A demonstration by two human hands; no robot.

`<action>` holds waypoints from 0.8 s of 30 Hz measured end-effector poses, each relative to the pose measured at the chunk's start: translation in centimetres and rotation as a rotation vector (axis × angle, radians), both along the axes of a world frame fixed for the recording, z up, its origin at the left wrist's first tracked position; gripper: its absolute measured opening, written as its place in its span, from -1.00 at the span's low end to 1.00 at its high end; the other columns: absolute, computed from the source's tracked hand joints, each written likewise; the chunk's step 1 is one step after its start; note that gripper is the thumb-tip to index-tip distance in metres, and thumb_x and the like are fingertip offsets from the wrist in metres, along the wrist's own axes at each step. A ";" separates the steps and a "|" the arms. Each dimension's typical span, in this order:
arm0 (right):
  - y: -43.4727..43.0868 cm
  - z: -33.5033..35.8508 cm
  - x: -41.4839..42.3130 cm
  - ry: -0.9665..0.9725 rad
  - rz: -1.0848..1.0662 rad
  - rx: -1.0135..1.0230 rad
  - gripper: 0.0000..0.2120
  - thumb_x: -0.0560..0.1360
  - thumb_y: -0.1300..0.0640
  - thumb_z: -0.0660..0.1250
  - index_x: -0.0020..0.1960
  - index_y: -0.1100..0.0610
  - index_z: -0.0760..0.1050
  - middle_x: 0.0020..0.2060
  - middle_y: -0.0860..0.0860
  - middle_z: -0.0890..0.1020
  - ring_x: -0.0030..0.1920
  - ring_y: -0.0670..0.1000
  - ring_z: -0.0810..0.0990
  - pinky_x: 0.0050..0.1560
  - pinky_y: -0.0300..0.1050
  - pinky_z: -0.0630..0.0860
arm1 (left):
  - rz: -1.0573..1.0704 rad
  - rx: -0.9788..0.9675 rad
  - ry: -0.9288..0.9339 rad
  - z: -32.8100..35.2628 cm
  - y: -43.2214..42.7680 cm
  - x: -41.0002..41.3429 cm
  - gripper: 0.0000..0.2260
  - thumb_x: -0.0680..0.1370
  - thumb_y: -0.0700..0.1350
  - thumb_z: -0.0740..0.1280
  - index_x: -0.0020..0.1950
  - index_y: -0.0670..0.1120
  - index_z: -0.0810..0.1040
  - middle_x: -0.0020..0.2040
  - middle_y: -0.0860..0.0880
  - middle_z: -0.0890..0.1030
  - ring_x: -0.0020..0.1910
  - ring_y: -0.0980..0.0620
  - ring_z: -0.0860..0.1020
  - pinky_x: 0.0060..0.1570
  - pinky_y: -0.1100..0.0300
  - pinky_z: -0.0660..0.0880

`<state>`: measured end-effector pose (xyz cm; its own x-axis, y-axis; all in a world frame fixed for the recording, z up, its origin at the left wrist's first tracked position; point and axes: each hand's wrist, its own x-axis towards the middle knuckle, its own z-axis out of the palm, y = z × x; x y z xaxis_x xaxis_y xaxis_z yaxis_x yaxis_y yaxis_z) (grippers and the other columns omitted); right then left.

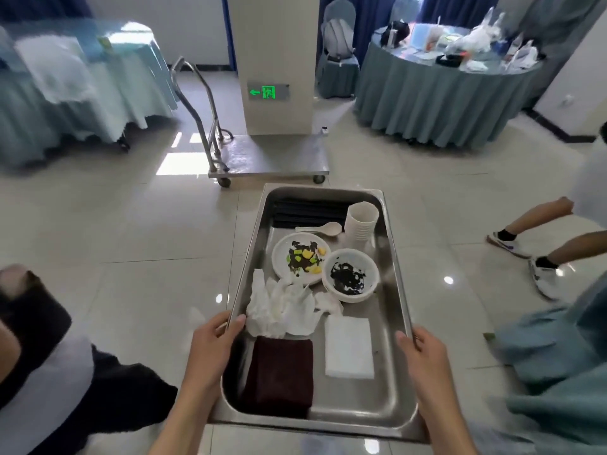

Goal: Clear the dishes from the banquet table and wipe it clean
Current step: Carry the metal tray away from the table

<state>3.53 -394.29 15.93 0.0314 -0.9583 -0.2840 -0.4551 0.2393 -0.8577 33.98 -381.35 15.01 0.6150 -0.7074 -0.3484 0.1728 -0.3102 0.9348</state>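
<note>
The left grip [215, 336] curls over the left rim of the steel pan [254, 257], thumb inside. The right grip [420, 353] clasps the right rim opposite, likely to keep the load level. The dirty plate [297, 257] and bowl [350, 275] sit mid-pan, with stacked cups [361, 221] at the far right corner. A dark red cloth [279, 372] lies at the near left corner, handy for wiping.

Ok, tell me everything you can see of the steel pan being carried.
The steel pan is deep, rectangular, shiny metal, with rounded corners and a flat rim, held about level over the tiled floor. The left hand grips its left rim, the right hand its right rim, both near the close end. In it lie a soiled plate, bowl, stacked cups, spoon, crumpled napkins, dark-red cloth and white folded pad.
</note>
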 end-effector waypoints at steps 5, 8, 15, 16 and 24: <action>-14.7 0.0 7.2 -0.012 0.077 -0.007 -0.79 0.62 0.18 0.34 -0.19 0.19 0.52 -0.33 0.12 0.63 -0.34 0.12 0.52 -0.24 -0.03 0.41 | 0.075 0.007 -0.022 1.7 -12.2 6.1 -0.88 0.64 -0.14 0.40 0.01 -0.15 0.72 -0.03 -0.18 0.75 0.05 -0.23 0.71 0.19 -0.24 0.59; -21.9 0.8 12.1 -0.029 0.098 -0.013 -0.68 0.62 0.19 0.34 -0.28 0.19 0.36 -0.44 -0.01 0.39 -0.38 0.00 0.33 -0.29 -0.05 0.26 | 0.119 0.001 -0.027 2.3 -18.1 10.5 -0.84 0.64 -0.12 0.41 -0.03 -0.20 0.69 -0.04 -0.24 0.73 0.06 -0.33 0.69 0.20 -0.33 0.54; -37.9 -0.1 24.2 -0.006 0.166 -0.033 -0.61 0.62 0.14 0.34 -0.29 0.08 0.23 -0.45 -0.04 0.26 -0.38 -0.02 0.22 -0.29 -0.06 0.16 | 0.179 0.008 -0.011 1.7 -32.3 20.8 -0.89 0.63 -0.15 0.41 -0.01 -0.12 0.73 -0.03 -0.16 0.76 0.03 -0.19 0.72 0.20 -0.21 0.60; -40.2 -0.3 26.2 0.000 0.169 -0.037 -0.62 0.62 0.14 0.33 -0.28 0.07 0.23 -0.43 -0.02 0.25 -0.38 -0.01 0.22 -0.29 -0.06 0.16 | 0.184 0.009 -0.017 1.4 -34.4 22.7 -0.89 0.63 -0.15 0.41 0.00 -0.12 0.73 -0.03 -0.15 0.76 0.03 -0.18 0.73 0.20 -0.22 0.60; -57.4 -0.3 38.5 0.046 0.090 -0.075 -0.61 0.61 0.17 0.35 -0.31 0.06 0.25 -0.48 -0.08 0.28 -0.39 -0.02 0.26 -0.29 -0.07 0.20 | 0.122 0.006 -0.001 0.4 -53.5 36.2 -0.90 0.62 -0.17 0.42 0.03 -0.09 0.74 -0.05 -0.11 0.76 0.02 -0.14 0.73 0.20 -0.21 0.60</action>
